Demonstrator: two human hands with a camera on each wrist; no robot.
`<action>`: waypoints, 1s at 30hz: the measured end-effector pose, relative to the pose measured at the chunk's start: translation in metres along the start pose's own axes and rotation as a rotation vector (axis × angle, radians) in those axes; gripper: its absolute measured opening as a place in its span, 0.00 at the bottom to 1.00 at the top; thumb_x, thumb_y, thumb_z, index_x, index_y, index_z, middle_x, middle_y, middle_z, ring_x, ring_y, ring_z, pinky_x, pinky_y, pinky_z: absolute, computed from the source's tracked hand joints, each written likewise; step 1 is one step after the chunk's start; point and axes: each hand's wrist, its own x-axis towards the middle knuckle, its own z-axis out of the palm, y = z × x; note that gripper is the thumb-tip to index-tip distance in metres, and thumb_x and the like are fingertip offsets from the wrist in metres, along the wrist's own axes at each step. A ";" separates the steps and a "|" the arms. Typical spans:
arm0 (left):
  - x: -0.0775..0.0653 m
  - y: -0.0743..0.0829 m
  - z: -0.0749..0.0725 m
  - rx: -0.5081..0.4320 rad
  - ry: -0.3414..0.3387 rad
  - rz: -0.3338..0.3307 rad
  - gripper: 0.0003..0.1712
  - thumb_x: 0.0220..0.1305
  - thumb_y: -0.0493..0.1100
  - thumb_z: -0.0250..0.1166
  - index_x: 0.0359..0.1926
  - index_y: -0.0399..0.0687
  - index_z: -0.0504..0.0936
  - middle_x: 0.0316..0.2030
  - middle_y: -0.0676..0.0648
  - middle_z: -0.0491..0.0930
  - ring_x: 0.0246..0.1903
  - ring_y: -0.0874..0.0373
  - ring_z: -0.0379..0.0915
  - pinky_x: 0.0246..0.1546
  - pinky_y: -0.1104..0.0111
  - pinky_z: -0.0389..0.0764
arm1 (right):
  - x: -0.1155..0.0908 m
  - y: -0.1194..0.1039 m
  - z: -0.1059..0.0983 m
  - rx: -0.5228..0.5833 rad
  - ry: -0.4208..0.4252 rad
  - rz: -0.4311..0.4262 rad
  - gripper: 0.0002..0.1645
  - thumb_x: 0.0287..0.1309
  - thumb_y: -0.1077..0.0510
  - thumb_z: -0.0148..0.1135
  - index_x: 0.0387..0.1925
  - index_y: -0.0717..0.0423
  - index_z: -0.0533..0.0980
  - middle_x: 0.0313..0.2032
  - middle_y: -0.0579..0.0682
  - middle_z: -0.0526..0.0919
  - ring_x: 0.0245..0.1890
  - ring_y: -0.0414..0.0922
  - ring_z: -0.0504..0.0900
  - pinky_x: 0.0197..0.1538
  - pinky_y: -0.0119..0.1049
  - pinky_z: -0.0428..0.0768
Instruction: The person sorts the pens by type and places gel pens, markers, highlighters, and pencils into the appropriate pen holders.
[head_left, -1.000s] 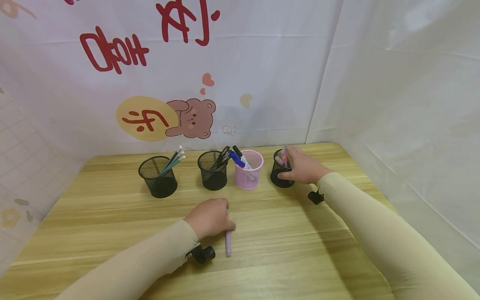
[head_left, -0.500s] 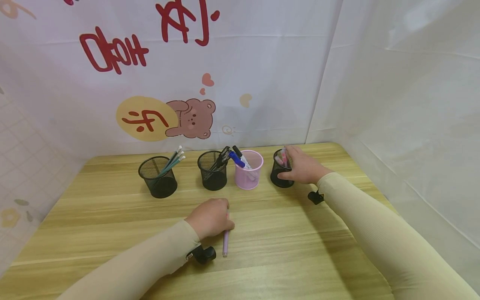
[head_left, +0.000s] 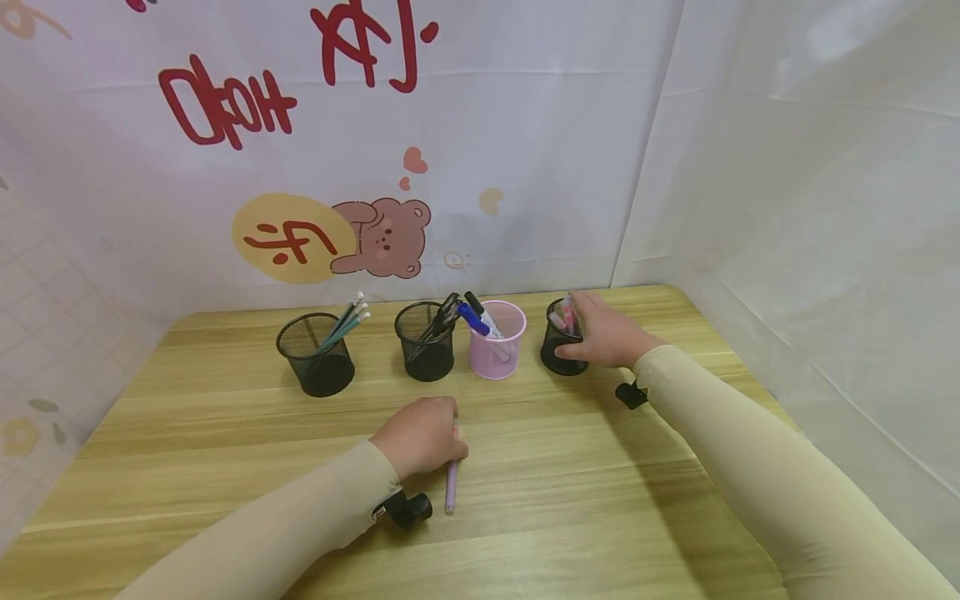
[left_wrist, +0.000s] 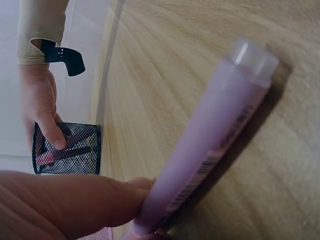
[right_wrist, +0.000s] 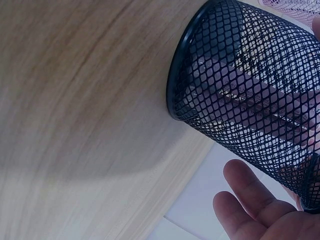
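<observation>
My left hand pinches a light purple marker low over the table's middle. In the left wrist view the marker slants close over the wood, its clear end pointing away from the thumb and a barcode on its side. At the back right, my right hand grips a small black mesh pen holder from its right side, thumb at the front. Pink-ended pens stand inside it. Through the mesh in the right wrist view, purple barrels show, with two fingertips beside the holder.
Left of that holder stand a pink mesh holder with blue and black markers, a black one with black pens, and another black one with pencils. All are on the wooden table. A printed white curtain hangs behind.
The marker's near end has swung slightly left in my left hand, mostly in the first half second. My right hand and its pen holder have stayed in place.
</observation>
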 end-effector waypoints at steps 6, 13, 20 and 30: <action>0.000 0.000 0.000 -0.001 -0.001 -0.002 0.19 0.56 0.46 0.76 0.43 0.40 0.81 0.28 0.51 0.77 0.31 0.55 0.73 0.41 0.61 0.80 | 0.000 0.001 0.000 -0.009 -0.002 0.002 0.41 0.54 0.40 0.78 0.56 0.55 0.64 0.62 0.58 0.70 0.55 0.57 0.77 0.56 0.58 0.80; -0.001 0.001 -0.001 -0.017 -0.005 -0.003 0.20 0.54 0.44 0.76 0.45 0.38 0.82 0.28 0.51 0.78 0.32 0.55 0.73 0.42 0.61 0.80 | 0.001 0.000 0.001 -0.004 0.000 0.000 0.42 0.53 0.40 0.78 0.55 0.55 0.64 0.60 0.58 0.70 0.56 0.57 0.75 0.58 0.57 0.79; 0.000 0.000 0.000 -0.036 -0.015 -0.012 0.19 0.54 0.43 0.76 0.44 0.39 0.82 0.28 0.50 0.78 0.31 0.54 0.73 0.38 0.62 0.79 | 0.001 0.002 0.001 0.003 0.003 -0.003 0.41 0.53 0.39 0.78 0.55 0.54 0.64 0.59 0.57 0.70 0.57 0.56 0.73 0.59 0.56 0.78; -0.001 0.000 -0.002 -0.082 -0.018 -0.030 0.21 0.53 0.42 0.76 0.47 0.41 0.80 0.31 0.50 0.79 0.32 0.54 0.74 0.39 0.62 0.79 | 0.001 0.002 0.001 -0.005 0.003 -0.004 0.46 0.53 0.38 0.77 0.60 0.57 0.63 0.63 0.59 0.70 0.61 0.57 0.73 0.62 0.58 0.78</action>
